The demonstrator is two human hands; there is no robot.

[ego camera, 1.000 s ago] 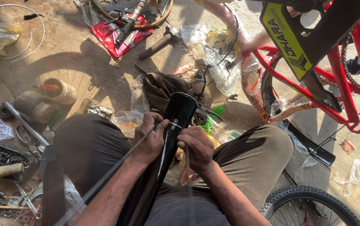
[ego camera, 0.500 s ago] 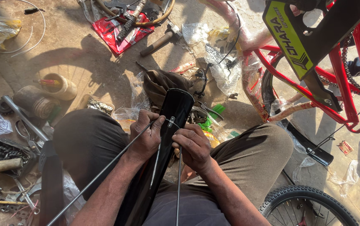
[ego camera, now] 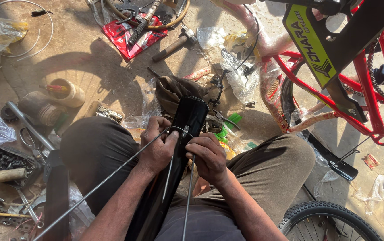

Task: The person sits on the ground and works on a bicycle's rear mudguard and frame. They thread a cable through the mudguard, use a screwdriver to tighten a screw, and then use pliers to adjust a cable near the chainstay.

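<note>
Lengthwise across the person's lap lies a glossy black bicycle mudguard [ego camera: 178,156], a long curved strip with its rounded far end pointing away from the body and catching the sun. Thin metal stay rods [ego camera: 111,178] meet at a small bracket on the mudguard's upper face; one runs off to the lower left of it, another hangs straight down just right of it. The left hand [ego camera: 158,145] is closed over the mudguard's left edge, fingers curled and pressed on the rod near the bracket. The right hand [ego camera: 207,156] sits against the mudguard's right edge, its fingertips pinched together at the top of the hanging rod. Beyond the mudguard's far end a brown cloth bag [ego camera: 172,89] lies on the concrete floor, with a hammer [ego camera: 174,44] farther off. To the right of the mudguard stands a red bicycle frame [ego camera: 361,85]; to its left are a roll of tape [ego camera: 67,91] and a black tray of small parts [ego camera: 4,163]. Compared with half a second ago, both hands have kept their places at the bracket, and the mudguard lies as it did.
</note>
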